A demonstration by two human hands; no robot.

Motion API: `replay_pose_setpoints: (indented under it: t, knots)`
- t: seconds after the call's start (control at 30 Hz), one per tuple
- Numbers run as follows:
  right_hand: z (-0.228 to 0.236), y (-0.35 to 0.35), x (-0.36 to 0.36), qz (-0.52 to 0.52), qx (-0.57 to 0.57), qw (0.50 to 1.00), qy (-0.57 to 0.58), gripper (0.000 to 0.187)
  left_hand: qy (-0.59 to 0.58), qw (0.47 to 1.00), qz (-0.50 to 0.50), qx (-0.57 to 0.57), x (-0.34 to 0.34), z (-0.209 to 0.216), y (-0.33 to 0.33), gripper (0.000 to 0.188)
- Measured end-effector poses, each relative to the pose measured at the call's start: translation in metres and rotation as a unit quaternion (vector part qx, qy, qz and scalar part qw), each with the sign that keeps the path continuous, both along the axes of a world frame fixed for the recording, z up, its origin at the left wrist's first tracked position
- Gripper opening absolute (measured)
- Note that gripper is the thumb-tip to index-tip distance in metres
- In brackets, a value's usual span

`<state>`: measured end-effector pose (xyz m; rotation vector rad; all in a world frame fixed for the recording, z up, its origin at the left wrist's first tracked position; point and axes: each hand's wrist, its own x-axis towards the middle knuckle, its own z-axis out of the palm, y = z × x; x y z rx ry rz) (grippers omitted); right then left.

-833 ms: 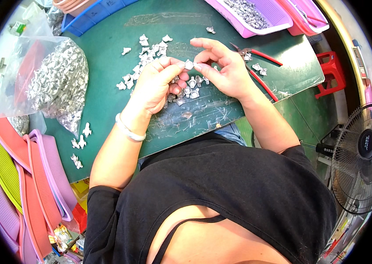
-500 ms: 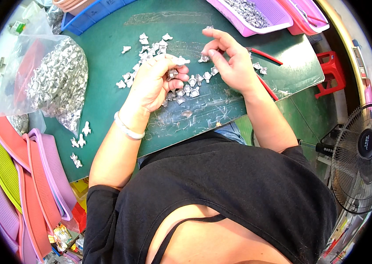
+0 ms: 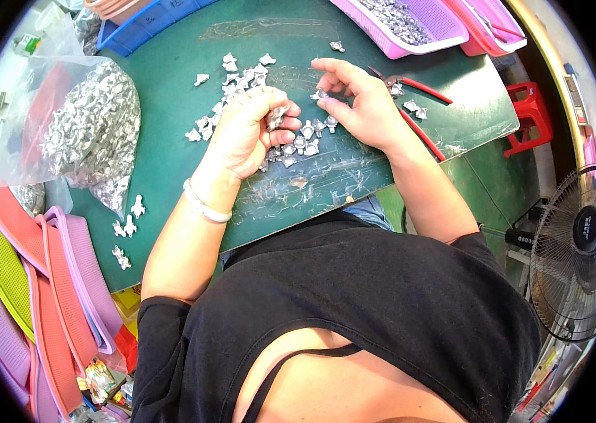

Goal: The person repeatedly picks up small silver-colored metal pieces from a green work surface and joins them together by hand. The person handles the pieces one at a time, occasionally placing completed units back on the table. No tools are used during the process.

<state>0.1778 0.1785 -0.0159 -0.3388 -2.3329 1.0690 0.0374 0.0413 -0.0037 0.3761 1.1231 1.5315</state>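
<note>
Right hand [image 3: 358, 106] has shifted left since the last frame, nearer the left hand [image 3: 245, 134], and the hinge of the pliers [image 3: 426, 89] shows again. At far left, stacked baskets [image 3: 50, 303] lean beside the table [image 3: 164, 141]. Beyond them is a clear bag [image 3: 100, 116] full of small silver parts, and a few loose parts [image 3: 130, 225] lie below it. A blue crate [image 3: 132, 35] stands at the table's far side. Next come scattered parts [image 3: 229, 63], then the left hand, a white bracelet [image 3: 206, 206] on its wrist, its fingers curled around more parts [image 3: 277, 118]. Others lie between and just below the hands. On the right hand, thumb and forefinger are spread; one part [image 3: 320, 94] is at the thumb tip, but I cannot tell whether it is pinched. Just right of that hand lie the pliers, red handles apart. Farther right are a pink basket [image 3: 446, 29] of parts, a red stool [image 3: 535, 116] and a fan [image 3: 587, 229].
</note>
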Motion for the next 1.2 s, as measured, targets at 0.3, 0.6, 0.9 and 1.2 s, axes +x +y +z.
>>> replay_pose_setpoints:
  t: [0.3,0.6,0.9,1.2]
  knots:
    - [0.002,-0.012,-0.006,0.08,-0.081,0.988,0.104,0.05,0.052,0.997,-0.027,-0.044,0.005,0.002,0.002,0.011]
    - [0.004,0.0,0.006,0.082,-0.022,0.996,0.021,0.052,0.019,0.999,-0.011,-0.047,0.002,0.003,-0.001,0.014]
    - [0.005,0.003,0.009,0.126,0.096,0.986,-0.055,0.044,0.024,0.999,-0.023,-0.027,-0.002,0.002,-0.002,0.012]
    - [0.005,0.001,0.008,0.116,0.074,0.99,-0.043,0.042,0.043,0.999,-0.02,-0.014,0.0,0.004,-0.001,0.008]
